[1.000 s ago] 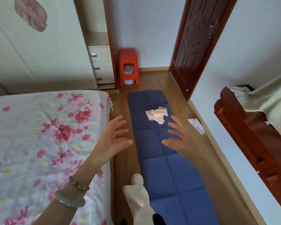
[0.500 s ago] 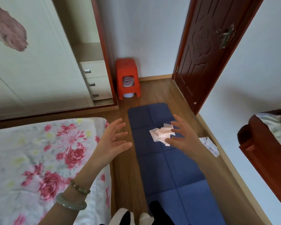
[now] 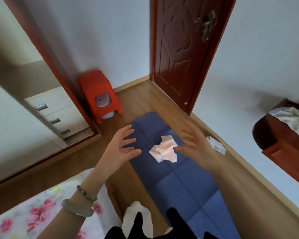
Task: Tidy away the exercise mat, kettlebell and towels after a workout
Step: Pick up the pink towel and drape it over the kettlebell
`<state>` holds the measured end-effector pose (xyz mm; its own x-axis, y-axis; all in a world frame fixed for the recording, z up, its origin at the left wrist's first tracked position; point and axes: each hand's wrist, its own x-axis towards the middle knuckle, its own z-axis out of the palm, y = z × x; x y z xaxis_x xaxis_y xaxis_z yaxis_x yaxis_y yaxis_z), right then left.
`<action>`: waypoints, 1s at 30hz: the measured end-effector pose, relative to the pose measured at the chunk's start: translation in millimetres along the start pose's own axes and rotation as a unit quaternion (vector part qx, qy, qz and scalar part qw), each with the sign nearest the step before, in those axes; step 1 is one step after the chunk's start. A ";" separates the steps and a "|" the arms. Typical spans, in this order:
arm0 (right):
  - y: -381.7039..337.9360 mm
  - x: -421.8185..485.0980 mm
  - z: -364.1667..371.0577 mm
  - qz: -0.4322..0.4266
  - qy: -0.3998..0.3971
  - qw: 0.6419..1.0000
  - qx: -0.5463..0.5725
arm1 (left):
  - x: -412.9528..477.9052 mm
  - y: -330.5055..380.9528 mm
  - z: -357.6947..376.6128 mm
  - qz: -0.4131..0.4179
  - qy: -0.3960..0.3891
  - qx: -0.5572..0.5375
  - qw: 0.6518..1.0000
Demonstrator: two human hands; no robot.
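A dark blue exercise mat point(image 3: 179, 187) lies flat on the wooden floor, running from my feet toward the door. A crumpled pale pink towel point(image 3: 164, 150) rests on the mat's far half. A second, white patterned towel point(image 3: 216, 144) lies on the floor by the right wall. My left hand point(image 3: 123, 147) hovers left of the pink towel with fingers spread. To the towel's right, my right hand point(image 3: 195, 144) is held up, also spread and empty. No kettlebell is in view.
A red plastic stool point(image 3: 98, 94) stands in the far corner with a pale object under it. A dark red door point(image 3: 181, 49) is shut behind the mat. A bed with a floral cover point(image 3: 33, 214) is at lower left, a wardrobe with drawers point(image 3: 55, 111) beyond it, dark wooden furniture point(image 3: 283, 145) at right.
The view has moved forward and tilted, bringing the pink towel closer. Both hands stay spread and now flank the towel on either side.
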<state>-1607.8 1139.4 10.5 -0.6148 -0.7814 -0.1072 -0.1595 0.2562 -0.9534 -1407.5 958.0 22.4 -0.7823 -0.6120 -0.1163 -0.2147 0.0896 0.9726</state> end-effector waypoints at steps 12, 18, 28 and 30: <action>-13.8 83.4 13.8 0.055 0.127 0.990 -0.009 | 156.7 1.2 -23.7 -0.001 -0.147 0.014 0.989; -3.6 134.2 1.8 0.076 0.139 0.987 -0.003 | 214.0 -2.9 -21.7 -0.010 -0.166 0.027 0.986; 15.2 191.3 -1.9 0.123 0.183 0.975 0.021 | 306.3 -25.3 -13.0 -0.032 -0.236 0.071 0.969; 22.0 202.3 3.1 0.143 0.202 0.968 0.028 | 327.9 -37.5 -13.0 -0.047 -0.260 0.077 0.961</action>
<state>-1733.3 985.2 -33.0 -0.8816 -0.3929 -0.2614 0.0978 0.3899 -0.9156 -1648.4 743.8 -49.7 -0.9333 -0.1508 -0.3259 -0.3511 0.1924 0.9164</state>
